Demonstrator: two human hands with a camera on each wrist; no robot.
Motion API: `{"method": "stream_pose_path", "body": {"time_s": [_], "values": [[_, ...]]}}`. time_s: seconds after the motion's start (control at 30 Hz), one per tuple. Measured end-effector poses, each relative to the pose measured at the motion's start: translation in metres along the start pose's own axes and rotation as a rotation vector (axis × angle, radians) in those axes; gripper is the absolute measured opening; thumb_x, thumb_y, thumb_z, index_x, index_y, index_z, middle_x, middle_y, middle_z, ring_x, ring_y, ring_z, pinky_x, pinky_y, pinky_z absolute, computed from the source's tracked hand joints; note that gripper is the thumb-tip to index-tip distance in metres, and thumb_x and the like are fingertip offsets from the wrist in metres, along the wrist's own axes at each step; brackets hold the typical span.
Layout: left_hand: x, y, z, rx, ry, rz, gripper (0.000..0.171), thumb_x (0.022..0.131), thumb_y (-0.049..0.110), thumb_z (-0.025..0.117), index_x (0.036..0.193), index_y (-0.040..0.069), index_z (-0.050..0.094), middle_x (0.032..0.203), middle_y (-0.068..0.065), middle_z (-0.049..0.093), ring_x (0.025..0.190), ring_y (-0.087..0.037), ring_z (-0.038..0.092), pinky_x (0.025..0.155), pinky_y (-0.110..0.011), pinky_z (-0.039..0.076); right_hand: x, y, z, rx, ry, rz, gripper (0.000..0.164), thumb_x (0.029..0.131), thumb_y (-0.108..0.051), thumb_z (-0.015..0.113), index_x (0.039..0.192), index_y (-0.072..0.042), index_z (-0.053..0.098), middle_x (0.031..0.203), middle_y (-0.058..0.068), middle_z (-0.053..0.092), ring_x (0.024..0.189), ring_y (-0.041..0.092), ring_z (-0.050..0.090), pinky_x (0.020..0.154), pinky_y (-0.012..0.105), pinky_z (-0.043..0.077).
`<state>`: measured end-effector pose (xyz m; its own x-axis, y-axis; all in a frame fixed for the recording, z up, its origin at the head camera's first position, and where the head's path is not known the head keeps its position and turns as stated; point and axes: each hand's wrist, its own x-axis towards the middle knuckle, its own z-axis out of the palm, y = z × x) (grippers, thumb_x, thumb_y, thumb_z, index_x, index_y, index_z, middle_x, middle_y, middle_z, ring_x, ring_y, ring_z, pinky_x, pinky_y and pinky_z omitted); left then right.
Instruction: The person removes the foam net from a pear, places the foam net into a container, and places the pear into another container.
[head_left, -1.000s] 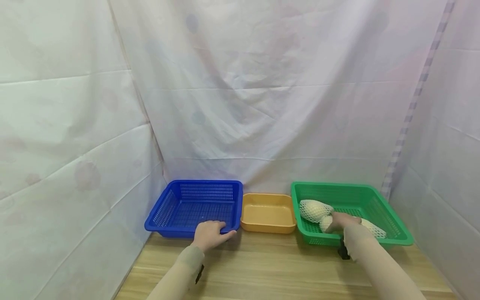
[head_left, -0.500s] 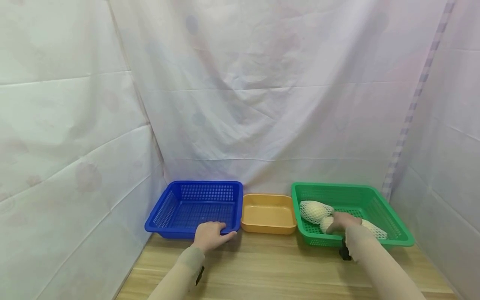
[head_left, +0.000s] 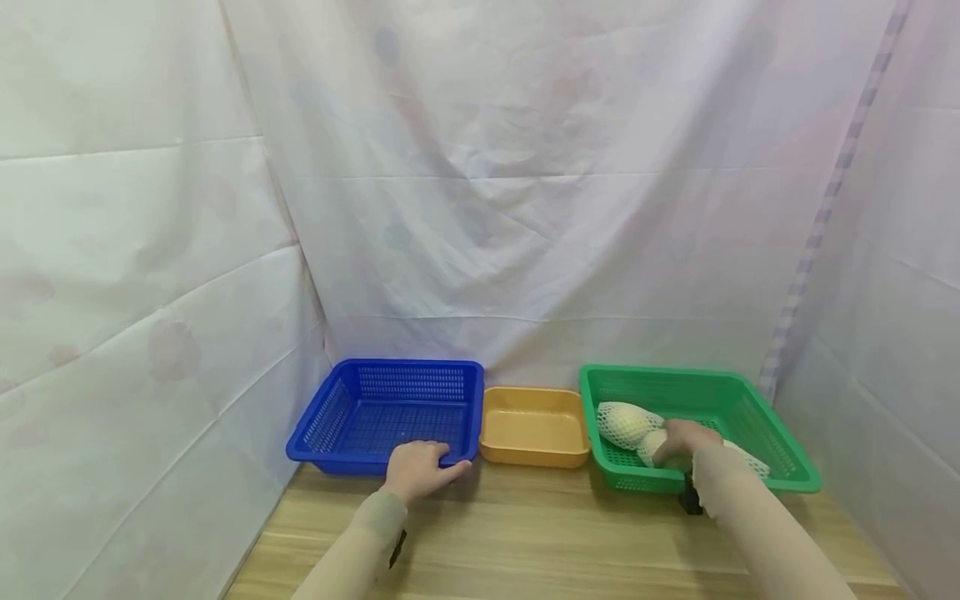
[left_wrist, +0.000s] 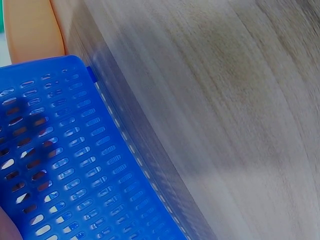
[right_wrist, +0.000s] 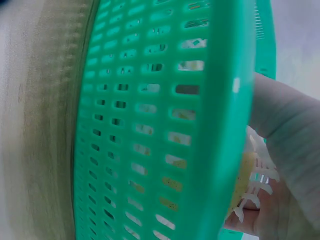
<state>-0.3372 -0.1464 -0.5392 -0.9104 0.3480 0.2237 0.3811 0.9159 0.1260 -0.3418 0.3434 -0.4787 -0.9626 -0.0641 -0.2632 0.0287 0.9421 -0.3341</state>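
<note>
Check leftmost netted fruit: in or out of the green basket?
In: the head view shows the leftmost netted fruit inside the green basket, between its left wall and the right hand.

My L forearm (head_left: 348, 546) & R forearm (head_left: 757, 517) reach fwd, angled in a bit, hands well apart. L hand (head_left: 416, 472): back up, fingers (head_left: 435, 448) hooked over, thumb (head_left: 457, 472) out to my R. R hand (head_left: 686, 439): back up, digits curled in a grip.
</note>
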Motion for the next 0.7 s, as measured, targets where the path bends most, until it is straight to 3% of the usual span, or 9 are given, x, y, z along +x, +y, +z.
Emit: {"method": "stream_pose_path", "body": {"time_s": [0.17,0.7], "values": [[-0.0002,-0.0001,-0.0004,0.009,0.006,0.002,0.068,0.083,0.075,0.048,0.111,0.018,0.074,0.101,-0.003,0.072,0.088,-0.023,0.068,0.062,-0.039,0.053,-0.0005,0.0039,-0.0019,0.031,0.013,-0.001,0.080,0.069,-0.028,0.078,0.134,0.008,0.046,0.105,0.018,0.059,0.083,0.030,0.053,0.066,0.046,0.045],[-0.0029,-0.0002,-0.0019,-0.001,0.021,0.013,0.073,0.082,0.077,0.045,0.110,0.016,0.074,0.099,-0.003,0.073,0.085,-0.024,0.068,0.059,-0.038,0.052,-0.0048,0.0081,-0.0074,0.072,0.023,-0.007,0.072,0.072,-0.029,0.077,0.130,0.004,0.050,0.103,0.014,0.058,0.084,0.030,0.053,0.065,0.044,0.045]]}}
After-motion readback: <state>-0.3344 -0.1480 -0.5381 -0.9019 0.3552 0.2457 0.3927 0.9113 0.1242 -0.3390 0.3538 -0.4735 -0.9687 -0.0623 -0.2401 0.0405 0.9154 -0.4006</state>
